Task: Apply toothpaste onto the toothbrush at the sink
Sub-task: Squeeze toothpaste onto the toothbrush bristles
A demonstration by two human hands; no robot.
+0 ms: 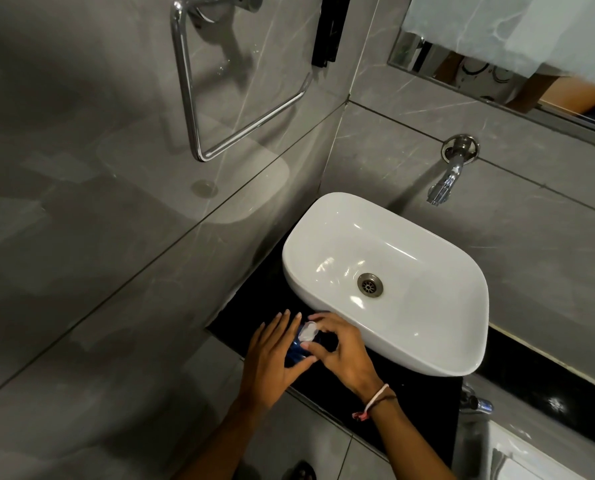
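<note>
At the black desk beside the white sink, the left hand steadies a blue toothpaste tube while the right hand pinches its pale cap. No toothbrush is visible. Best practice: grip the tube low and firm, and open the cap without squeezing.

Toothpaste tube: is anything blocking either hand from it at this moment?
Nothing visible does. The left hand already holds the blue toothpaste tube over the black counter, and the right hand has its fingers at the tube's white cap, just in front of the white basin. No toothbrush is visible.
</note>
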